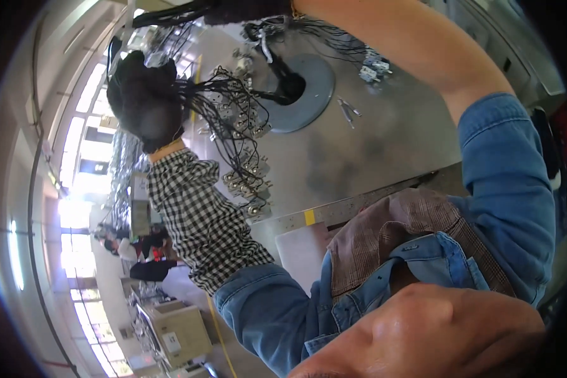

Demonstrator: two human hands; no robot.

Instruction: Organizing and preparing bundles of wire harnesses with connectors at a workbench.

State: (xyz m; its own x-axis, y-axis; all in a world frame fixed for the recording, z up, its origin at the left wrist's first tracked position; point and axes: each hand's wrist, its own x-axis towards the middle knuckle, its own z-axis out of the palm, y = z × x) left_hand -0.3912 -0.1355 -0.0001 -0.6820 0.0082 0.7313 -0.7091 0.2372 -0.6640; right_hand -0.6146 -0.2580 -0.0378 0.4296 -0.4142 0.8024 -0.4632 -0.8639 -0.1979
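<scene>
Cable bundle: thin black cables (192,93) with silver metal connectors (242,184) were gripped in the black-gloved left hand (146,94), above the grey metal table's (384,126) left side.
Right hand (249,9): dark-gloved, cut off by the upper edge; its grip could not be told.
Tangle risk: crossed strands could be snagged if pulled unevenly.
Obstacle: rightward sweep was hindered by a black stand (290,88) on a round blue-grey base (316,104).
Nearby: small silver pliers-like tool (346,113) was seen beside it.

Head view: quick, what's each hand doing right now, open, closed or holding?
Left hand: closed, holding a bundle of black cables.
Right hand: partly cut off at the top edge; grip cannot be told.
</scene>
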